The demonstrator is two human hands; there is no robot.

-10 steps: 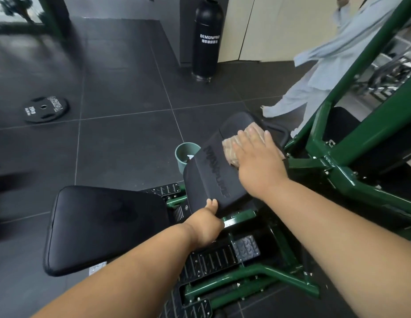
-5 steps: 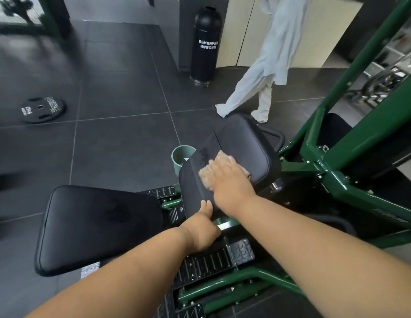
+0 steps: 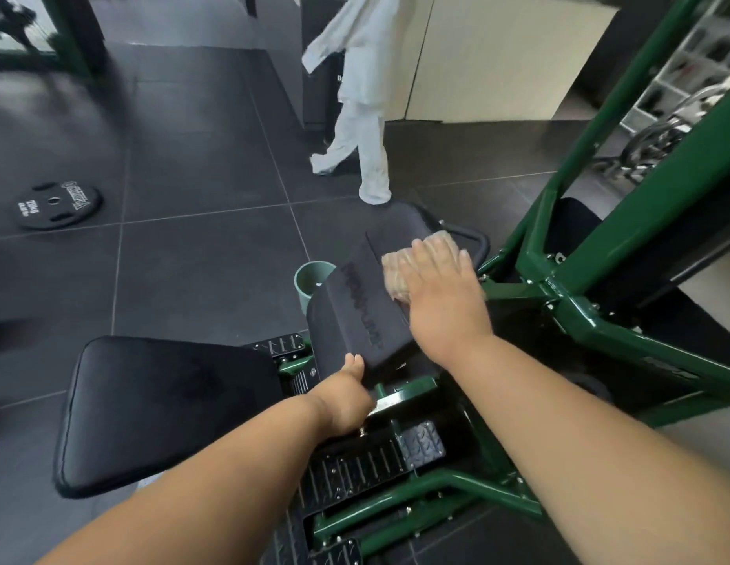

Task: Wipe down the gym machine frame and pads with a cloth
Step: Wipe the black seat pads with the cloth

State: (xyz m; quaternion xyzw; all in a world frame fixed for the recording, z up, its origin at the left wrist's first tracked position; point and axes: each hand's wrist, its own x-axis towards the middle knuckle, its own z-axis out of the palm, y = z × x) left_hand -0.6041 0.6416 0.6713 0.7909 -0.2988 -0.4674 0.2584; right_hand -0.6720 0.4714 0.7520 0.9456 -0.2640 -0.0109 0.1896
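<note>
On the floor at far left lies a black weight plate, well apart from the machine. Nearer me, the flat black seat pad sits at the machine's left side. My left hand grips the near bottom edge of the angled black pad, thumb on top, fingers curled under it. A green bucket stands on the floor just behind that pad's left edge. My right hand lies flat w/ fingers straight, pressing the pale cloth onto the pad's upper right part. Green frame runs off to the right. A person in pale clothes walks across the floor at the back.
</note>
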